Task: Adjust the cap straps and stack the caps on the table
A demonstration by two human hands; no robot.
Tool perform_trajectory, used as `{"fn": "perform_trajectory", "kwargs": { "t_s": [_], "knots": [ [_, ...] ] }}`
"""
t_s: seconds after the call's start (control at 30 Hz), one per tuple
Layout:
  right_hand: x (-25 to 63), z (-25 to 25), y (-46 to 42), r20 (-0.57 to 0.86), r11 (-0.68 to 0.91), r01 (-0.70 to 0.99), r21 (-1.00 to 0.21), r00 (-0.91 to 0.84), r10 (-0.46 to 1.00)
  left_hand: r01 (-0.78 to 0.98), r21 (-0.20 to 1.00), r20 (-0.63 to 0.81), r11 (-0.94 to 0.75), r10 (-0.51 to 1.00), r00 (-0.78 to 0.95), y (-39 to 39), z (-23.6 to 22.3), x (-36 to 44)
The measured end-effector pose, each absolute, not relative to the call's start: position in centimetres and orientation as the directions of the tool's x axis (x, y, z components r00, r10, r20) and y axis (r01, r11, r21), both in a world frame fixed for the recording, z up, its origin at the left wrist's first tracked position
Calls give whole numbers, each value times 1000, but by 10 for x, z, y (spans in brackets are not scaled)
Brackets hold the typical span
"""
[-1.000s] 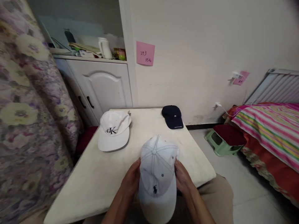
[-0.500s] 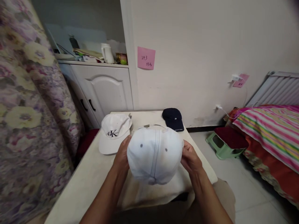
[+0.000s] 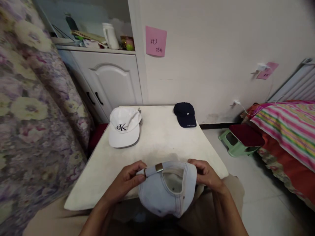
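Both my hands hold a pale blue-white cap (image 3: 162, 195) over the near edge of the white table (image 3: 157, 144), its back opening and strap facing away from me. My left hand (image 3: 128, 180) pinches the strap beside its metal buckle (image 3: 158, 167). My right hand (image 3: 205, 173) grips the cap's right rear edge. A white cap with a CK logo (image 3: 124, 127) lies at the table's far left. A navy cap (image 3: 185, 114) rests at the far right corner, near the wall.
A floral curtain (image 3: 31, 108) hangs at the left. A white cabinet (image 3: 108, 78) with a jug and clutter on top stands behind the table. A green stool (image 3: 236, 144) and a striped bed (image 3: 287, 127) are at the right. Pink notes are stuck on the wall.
The cap was lifted from brim-toward-me, turned over and brought down close, so its rear strap now faces away. My hands shifted to the back strap. The view dropped slightly.
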State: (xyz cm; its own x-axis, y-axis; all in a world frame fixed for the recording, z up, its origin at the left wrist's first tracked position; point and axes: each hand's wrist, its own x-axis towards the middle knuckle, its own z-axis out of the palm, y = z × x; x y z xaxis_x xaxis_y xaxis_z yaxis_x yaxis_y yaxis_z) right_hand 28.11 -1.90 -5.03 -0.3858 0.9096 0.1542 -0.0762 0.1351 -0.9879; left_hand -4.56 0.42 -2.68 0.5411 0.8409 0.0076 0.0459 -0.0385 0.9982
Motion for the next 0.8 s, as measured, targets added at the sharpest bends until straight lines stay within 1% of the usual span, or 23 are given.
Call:
{"fn": "perform_trajectory", "kwargs": {
  "t_s": [0.1,0.27,0.33,0.47,0.53,0.6,0.67,0.73,0.8],
  "knots": [
    [282,-53,-25,162,153,-54,-987,-383,910,102,995,-61,0,801,595,-6,-22,-45],
    [284,-59,-35,108,134,46,-990,-371,923,175,985,-109,4,797,594,-14,-24,-39],
    [286,-59,-39,56,89,67,-994,-396,917,198,980,-115,-3,803,585,-14,-21,-34],
    [294,-54,-48,-93,-50,95,-994,-525,846,268,962,-114,-52,816,567,-15,-13,-19],
    [301,-54,-51,-115,-59,120,-991,-528,842,299,951,-99,-85,828,552,-16,-10,-11],
    [308,-53,-52,-93,-24,155,-988,-455,886,318,941,-75,-116,845,530,-17,-10,-4],
    [312,-52,-51,-35,28,184,-983,-333,942,336,932,-58,-134,862,504,-18,-12,2],
    [311,-46,-50,45,79,181,-980,-182,982,364,921,-57,-140,876,480,-20,-14,8],
    [302,-37,-48,144,147,171,-974,-31,989,388,911,-61,-141,884,464,-22,-17,14]
  ]
}}
